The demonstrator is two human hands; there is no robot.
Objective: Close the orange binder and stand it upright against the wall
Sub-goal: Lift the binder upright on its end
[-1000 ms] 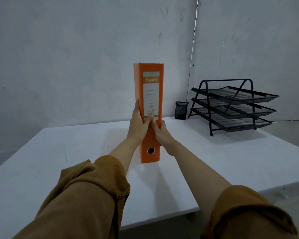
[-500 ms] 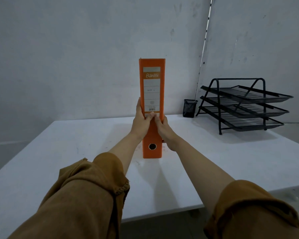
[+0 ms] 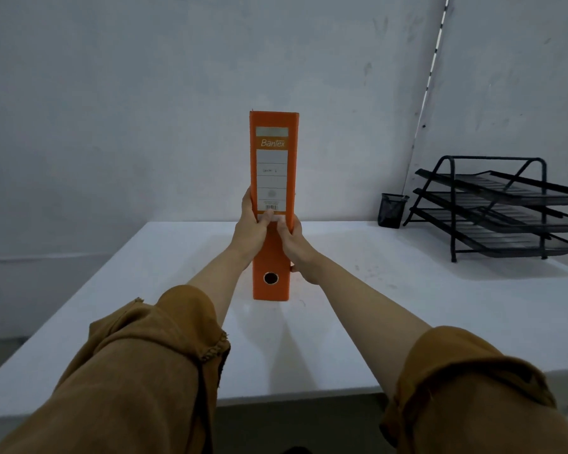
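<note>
The orange binder (image 3: 274,152) is closed and stands upright on the white table (image 3: 358,309), its labelled spine with the finger hole facing me. It stands in the middle of the table, in front of the grey wall (image 3: 177,93); I cannot tell whether it touches the wall. My left hand (image 3: 251,229) grips its left side at mid height, thumb on the spine. My right hand (image 3: 297,245) grips its right side, thumb also on the spine.
A black mesh pen cup (image 3: 391,211) stands at the back right of the table by the wall corner. Beside it to the right is a black three-tier wire paper tray (image 3: 505,208). The table's front edge runs just below my forearms.
The binder, held in both hands, has moved farther from me toward the wall and sits straighter. My view has shifted to the left, so the tray stack appears farther right.
</note>
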